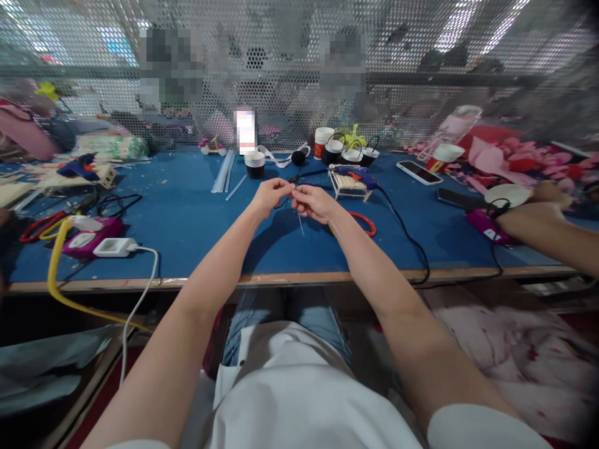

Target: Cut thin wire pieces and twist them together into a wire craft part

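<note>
My left hand and my right hand meet over the middle of the blue table, fingertips pinched together. From under my right fingers hangs a thin pale strand; whether it is thread or fine wire I cannot tell. Near my left fingertips a dark thin curve shows, mostly hidden by the fingers. Just beyond to the right, a blue glue gun rests on a small wooden stick stand. Red-handled scissors lie partly behind my right wrist.
Glue sticks, a black-and-white cup and a lit phone are ahead. Small cups with black wire handles stand at the back. A power strip sits left. Another person's arm reaches in from the right.
</note>
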A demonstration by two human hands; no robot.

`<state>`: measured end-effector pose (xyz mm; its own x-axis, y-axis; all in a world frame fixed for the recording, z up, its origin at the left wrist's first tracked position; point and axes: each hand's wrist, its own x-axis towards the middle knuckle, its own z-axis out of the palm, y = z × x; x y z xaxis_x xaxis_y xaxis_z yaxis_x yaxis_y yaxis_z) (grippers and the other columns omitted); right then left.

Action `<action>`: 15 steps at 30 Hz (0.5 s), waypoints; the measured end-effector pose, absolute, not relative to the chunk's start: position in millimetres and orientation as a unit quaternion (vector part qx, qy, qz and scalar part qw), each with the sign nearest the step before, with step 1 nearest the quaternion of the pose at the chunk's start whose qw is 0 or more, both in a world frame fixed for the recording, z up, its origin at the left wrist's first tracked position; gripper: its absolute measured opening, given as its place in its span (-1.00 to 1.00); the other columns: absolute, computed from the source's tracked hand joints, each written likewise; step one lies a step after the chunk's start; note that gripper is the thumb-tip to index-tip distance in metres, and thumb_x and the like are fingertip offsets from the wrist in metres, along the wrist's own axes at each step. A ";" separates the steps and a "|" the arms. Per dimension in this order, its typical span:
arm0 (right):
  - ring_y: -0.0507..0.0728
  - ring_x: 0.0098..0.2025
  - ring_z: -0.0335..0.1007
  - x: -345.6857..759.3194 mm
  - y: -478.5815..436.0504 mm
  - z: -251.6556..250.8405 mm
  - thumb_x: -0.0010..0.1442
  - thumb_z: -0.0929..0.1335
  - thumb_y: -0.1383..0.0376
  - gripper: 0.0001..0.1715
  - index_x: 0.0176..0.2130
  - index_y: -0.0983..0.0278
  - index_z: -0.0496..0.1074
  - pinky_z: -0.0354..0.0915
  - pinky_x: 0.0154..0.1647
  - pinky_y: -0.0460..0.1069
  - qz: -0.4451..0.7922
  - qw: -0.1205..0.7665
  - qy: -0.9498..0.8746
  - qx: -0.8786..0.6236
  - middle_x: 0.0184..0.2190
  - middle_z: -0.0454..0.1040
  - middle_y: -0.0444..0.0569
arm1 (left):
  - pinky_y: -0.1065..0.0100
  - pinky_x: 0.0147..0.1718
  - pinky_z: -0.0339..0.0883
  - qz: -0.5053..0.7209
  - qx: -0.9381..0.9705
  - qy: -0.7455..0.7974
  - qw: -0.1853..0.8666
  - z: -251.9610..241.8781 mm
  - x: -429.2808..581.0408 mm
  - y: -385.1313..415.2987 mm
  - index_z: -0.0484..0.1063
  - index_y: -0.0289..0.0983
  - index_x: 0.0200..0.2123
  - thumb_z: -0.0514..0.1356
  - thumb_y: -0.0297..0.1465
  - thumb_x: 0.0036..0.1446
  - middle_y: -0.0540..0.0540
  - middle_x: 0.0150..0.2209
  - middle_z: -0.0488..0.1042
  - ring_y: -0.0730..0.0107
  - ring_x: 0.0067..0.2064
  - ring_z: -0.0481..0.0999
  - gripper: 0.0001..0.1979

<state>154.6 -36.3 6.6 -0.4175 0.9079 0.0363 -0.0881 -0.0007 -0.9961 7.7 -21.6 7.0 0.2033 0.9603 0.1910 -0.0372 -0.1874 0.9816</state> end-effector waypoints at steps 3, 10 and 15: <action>-0.12 -0.66 0.18 152.5 -35.9 5.8 0.12 0.34 0.30 -0.82 -0.44 0.32 0.26 0.11 -0.71 -0.20 0.595 0.425 -0.578 -0.362 -0.60 0.36 -0.17 | 0.46 -0.71 -0.21 0.500 0.592 0.400 0.490 7.6 8.4 -22.1 0.31 -0.32 -0.52 0.22 -0.37 -0.07 0.15 -0.71 0.12 0.72 -0.72 -0.02 -0.84; -0.13 -0.68 0.16 149.6 -33.7 1.9 0.11 0.34 0.37 -0.84 -0.47 0.33 0.27 0.10 -0.74 -0.21 0.556 0.451 -0.589 -0.376 -0.61 0.36 -0.18 | 0.46 -0.68 -0.20 0.519 0.590 0.425 0.449 7.2 8.4 -20.5 0.30 -0.32 -0.57 0.26 -0.35 -0.14 0.13 -0.70 0.15 0.71 -0.70 -0.02 -0.80; -0.13 -0.69 0.17 149.5 -33.0 0.9 0.10 0.35 0.36 -0.84 -0.48 0.32 0.27 0.10 -0.75 -0.21 0.543 0.455 -0.594 -0.380 -0.63 0.36 -0.19 | 0.46 -0.65 -0.12 0.539 0.584 0.433 0.426 8.2 10.5 -21.8 0.28 -0.34 -0.62 0.31 -0.34 -0.22 0.10 -0.68 0.21 0.69 -0.66 0.05 -0.74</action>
<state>149.5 -33.0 0.9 -0.2972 0.9463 0.1271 -0.0418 0.1201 -0.9919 10.5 -21.8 8.2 0.0432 0.9644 0.2611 0.0461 -0.2630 0.9637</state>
